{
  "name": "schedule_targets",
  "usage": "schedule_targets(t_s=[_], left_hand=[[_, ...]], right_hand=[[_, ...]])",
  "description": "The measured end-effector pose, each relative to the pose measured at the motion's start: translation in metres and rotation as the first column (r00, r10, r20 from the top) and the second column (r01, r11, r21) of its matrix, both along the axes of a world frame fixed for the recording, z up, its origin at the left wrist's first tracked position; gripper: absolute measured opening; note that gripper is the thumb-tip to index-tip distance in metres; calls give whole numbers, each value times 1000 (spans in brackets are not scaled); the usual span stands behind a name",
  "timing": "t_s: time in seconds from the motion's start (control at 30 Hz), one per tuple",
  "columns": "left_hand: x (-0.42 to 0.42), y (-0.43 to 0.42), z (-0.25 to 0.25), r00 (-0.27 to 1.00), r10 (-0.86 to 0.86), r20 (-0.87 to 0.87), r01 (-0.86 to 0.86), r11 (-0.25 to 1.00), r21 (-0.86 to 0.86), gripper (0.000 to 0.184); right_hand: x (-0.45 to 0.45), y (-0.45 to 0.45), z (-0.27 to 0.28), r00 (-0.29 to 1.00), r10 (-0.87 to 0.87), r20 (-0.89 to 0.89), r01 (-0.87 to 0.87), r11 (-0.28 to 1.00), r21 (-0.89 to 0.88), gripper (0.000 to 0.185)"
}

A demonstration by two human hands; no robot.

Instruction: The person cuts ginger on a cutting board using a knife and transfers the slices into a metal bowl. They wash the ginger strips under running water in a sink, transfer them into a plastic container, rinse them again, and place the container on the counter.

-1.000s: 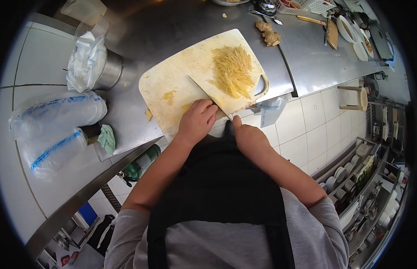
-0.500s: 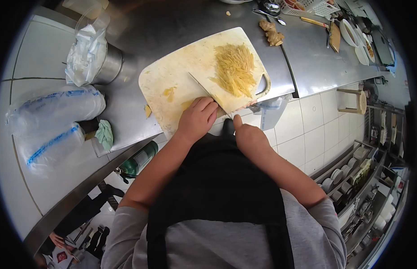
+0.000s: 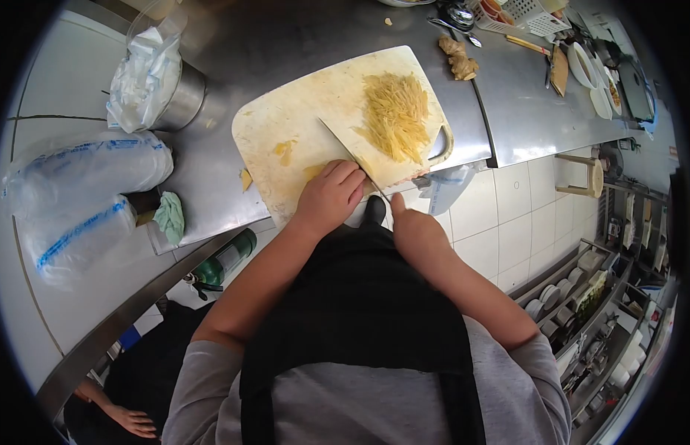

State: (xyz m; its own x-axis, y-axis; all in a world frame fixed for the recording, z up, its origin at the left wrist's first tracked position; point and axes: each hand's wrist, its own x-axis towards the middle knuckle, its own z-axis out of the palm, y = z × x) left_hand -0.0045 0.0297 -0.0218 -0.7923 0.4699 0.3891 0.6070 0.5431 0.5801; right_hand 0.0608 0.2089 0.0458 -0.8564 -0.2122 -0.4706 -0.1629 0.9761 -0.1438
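Observation:
A white cutting board (image 3: 285, 111) lies at a slant on the steel counter. My left hand (image 3: 331, 194) is closed on the board's near edge, its bent fingers pressing ginger slices beside the blade. Their undersides are hidden, though a pale yellow piece shows next to them. My right hand (image 3: 419, 231) is wrapped round the handle of a kitchen knife (image 3: 341, 142), whose long blade points away and to the left across the board. On the board's right side sits a heap of ginger shreds (image 3: 395, 117). Some loose ginger scraps (image 3: 285, 152) lie farther left.
Whole ginger root (image 3: 458, 58) rests on the counter (image 3: 233, 44) beyond the board. A metal pot (image 3: 185, 96) with plastic bags stands left, near wrapped plastic bundles (image 3: 100, 174) and a green cloth (image 3: 169, 217). Another person's hand (image 3: 133, 421) shows lower left. A stool (image 3: 591, 176) stands right.
The knife has shifted slightly against my left fingers, and my right hand sits a little lower. At the lower left, another person in dark clothing has come closer into view.

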Motion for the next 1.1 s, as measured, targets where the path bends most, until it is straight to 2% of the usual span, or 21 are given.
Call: schedule_targets(t_s=[0.03, 0.1, 0.17, 0.2, 0.27, 0.4, 0.47, 0.5, 0.57, 0.6, 0.67, 0.8, 0.87, 0.97, 1.1], left_hand=[[1, 0, 0, 1000, -5, 13, 6, 1000, -20, 16], [1, -1, 1, 1000, -14, 4, 14, 1000, -21, 16], [-1, -2, 1, 1000, -22, -5, 22, 1000, -21, 15], [-1, -1, 1, 1000, -11, -8, 11, 1000, -3, 15], [0, 1, 1, 1000, -3, -7, 3, 1000, 17, 14], [0, 0, 2, 1000, -2, -4, 2, 999, 33, 15], [-2, 0, 2, 1000, -7, -12, 8, 999, 41, 15], [-2, 0, 1, 1000, -1, -7, 2, 999, 46, 16], [1, 1, 1, 1000, 1, 3, -2, 999, 51, 16], [1, 1, 2, 1000, -2, -2, 2, 999, 44, 16], [0, -1, 3, 1000, -10, -9, 11, 999, 31, 16], [-1, 1, 1, 1000, 0, -11, 0, 999, 41, 16], [1, 1, 1, 1000, 13, -11, -13, 999, 33, 16], [-2, 1, 0, 999, 0, -32, 1, 999, 42, 15], [1, 2, 0, 1000, 12, -23, -11, 999, 43, 15]], right_hand=[[-2, -4, -5, 997, 41, -60, -41, 999, 12, 16], [-3, -2, 8, 998, 39, -46, -39, 999, 13, 16], [0, 1, 27, 998, -38, 55, 39, 999, -18, 17], [-1, 1, 21, 998, -35, 52, 35, 999, -15, 17], [2, -2, 2, 1000, -23, 0, 23, 1000, 0, 17], [-3, -3, 12, 998, 9, -66, -10, 1000, -22, 17], [1, 1, 22, 997, -39, 61, 40, 999, -22, 16], [1, 0, 14, 997, -39, 61, 40, 999, -20, 16], [1, -4, -10, 996, 45, -72, -43, 999, 25, 15], [0, -3, -5, 996, 47, -72, -45, 999, 22, 15], [-3, -2, 12, 998, -57, 0, 56, 995, -88, 15], [-1, -4, 3, 994, -79, 71, 82, 996, -46, 14], [-6, -7, -4, 1000, -17, 0, 17, 1000, -13, 14], [-5, -3, 23, 994, -66, 85, 70, 997, -35, 13], [-4, -7, 2, 999, -41, 34, 42, 999, -16, 13]])
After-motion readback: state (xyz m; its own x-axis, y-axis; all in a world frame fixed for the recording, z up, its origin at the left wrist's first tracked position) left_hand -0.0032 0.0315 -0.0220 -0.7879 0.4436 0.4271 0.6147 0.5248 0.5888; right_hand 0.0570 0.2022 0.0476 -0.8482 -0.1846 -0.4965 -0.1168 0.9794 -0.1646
